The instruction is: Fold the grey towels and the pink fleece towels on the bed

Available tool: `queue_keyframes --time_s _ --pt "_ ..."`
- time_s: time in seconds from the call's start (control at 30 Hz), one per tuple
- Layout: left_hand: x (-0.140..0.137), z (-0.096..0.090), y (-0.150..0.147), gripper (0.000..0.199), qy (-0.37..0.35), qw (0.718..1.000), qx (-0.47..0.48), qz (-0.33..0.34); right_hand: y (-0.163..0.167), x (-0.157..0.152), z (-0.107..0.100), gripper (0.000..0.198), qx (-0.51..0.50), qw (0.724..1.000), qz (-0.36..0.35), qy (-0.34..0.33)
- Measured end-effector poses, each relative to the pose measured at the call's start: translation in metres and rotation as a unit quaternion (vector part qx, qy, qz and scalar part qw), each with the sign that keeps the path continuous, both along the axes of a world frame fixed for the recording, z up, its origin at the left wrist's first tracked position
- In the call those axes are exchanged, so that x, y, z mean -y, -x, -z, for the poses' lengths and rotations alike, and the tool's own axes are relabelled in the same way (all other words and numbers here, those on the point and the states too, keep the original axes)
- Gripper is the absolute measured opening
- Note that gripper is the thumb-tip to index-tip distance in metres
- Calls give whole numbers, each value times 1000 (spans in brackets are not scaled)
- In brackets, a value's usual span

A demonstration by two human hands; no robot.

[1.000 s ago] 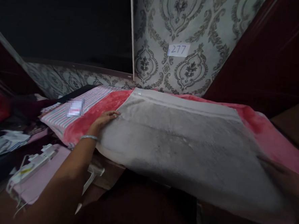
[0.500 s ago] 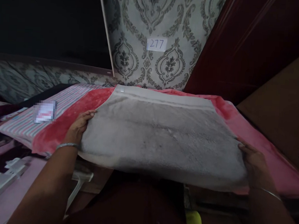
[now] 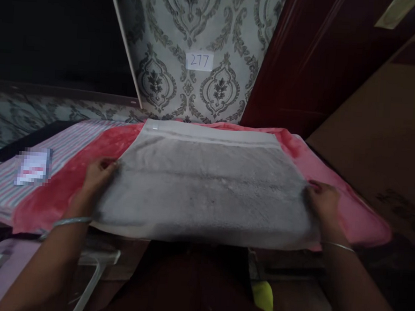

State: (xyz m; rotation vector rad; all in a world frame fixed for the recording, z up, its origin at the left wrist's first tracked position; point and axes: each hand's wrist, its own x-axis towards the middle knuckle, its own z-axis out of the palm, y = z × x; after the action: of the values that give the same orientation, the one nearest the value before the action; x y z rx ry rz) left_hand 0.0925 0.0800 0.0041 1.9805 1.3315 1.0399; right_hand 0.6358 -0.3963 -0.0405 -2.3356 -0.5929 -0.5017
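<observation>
A grey plush towel [image 3: 198,188] lies spread out, with a smooth pale band along its far edge and a small white tag near the far left corner. A faint crease runs across its middle. My left hand [image 3: 99,177] pinches the left side edge, thumb and fingers together. On the opposite side edge, my right hand [image 3: 323,200] is closed in the same way. Beneath the towel is a pink-red plush blanket [image 3: 66,170], showing at both sides and along the back.
A striped cloth [image 3: 1,187] lies at the left with a blurred-out card [image 3: 34,166] on it. Behind are a dark screen [image 3: 60,34] and a patterned wall with a "277" label [image 3: 199,60]. A cardboard box [image 3: 381,119] leans at right; a whitish handled object [image 3: 95,270] sits below.
The view has swung to the right, so the scene sits further left. My hands still grip the towel's side edges, and its near edge looks more level.
</observation>
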Motion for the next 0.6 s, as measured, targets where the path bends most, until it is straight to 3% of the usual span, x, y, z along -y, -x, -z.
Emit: queue_keyframes --time_s 0.07,0.13,0.2,0.27,0.37,0.6 --pt "7 -2 -15 25 -88 994 -59 34 12 -21 -1 33 26 999 -44 -2" --pt "16 -1 -37 25 -159 970 -122 138 30 -50 0 30 39 992 -124 7" --pt "25 3 -60 26 -177 941 -161 241 52 -81 4 29 43 962 -269 11" --pt "31 9 -78 25 -171 923 -188 289 70 -105 9 29 39 934 -354 23" --pt "32 21 -89 21 -169 911 -223 304 86 -121 19 24 38 926 -372 47" --pt "36 34 -87 14 -183 914 -239 273 88 -117 38 16 49 939 -338 42"
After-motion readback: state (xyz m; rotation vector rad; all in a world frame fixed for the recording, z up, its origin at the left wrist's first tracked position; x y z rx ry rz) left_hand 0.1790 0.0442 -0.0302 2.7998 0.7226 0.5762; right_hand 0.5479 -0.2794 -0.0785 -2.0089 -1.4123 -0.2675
